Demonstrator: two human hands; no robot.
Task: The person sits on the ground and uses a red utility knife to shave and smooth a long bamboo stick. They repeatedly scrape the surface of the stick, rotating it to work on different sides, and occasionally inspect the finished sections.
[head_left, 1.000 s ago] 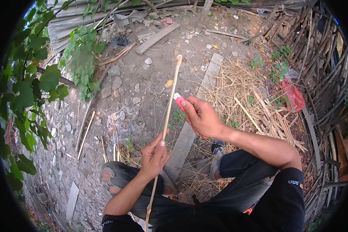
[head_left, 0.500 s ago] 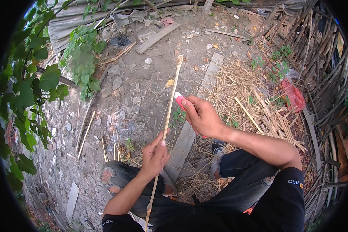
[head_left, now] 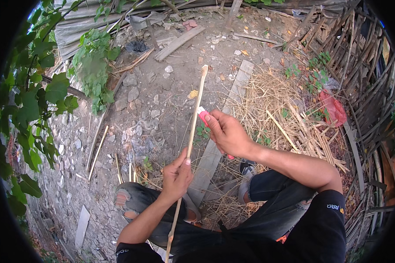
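A long, thin pale stick [head_left: 196, 115], with a knobby joint low down, slants up from my lap toward the far ground. My left hand [head_left: 176, 177] is closed round its middle, thumb laid along it. In my right hand [head_left: 229, 133] is a pinkish-red utility knife [head_left: 203, 117], gripped with the thumb on top. The knife's pale front end lies against or very close to the stick's right side, above my left hand; contact cannot be made out. The red rear end of the handle shows below my right fist.
A grey plank [head_left: 213, 153] lies between my feet. Straw and shavings [head_left: 267, 94] cover the ground to the right, beside split sticks [head_left: 316, 142] and a red plastic bag [head_left: 333, 109]. A stick fence [head_left: 360, 74] stands at right. Leafy vines [head_left: 30, 105] hang at left.
Both hands and the stick have shifted very slightly downward. The knife has come down a little along the stick and sits nearer to it.
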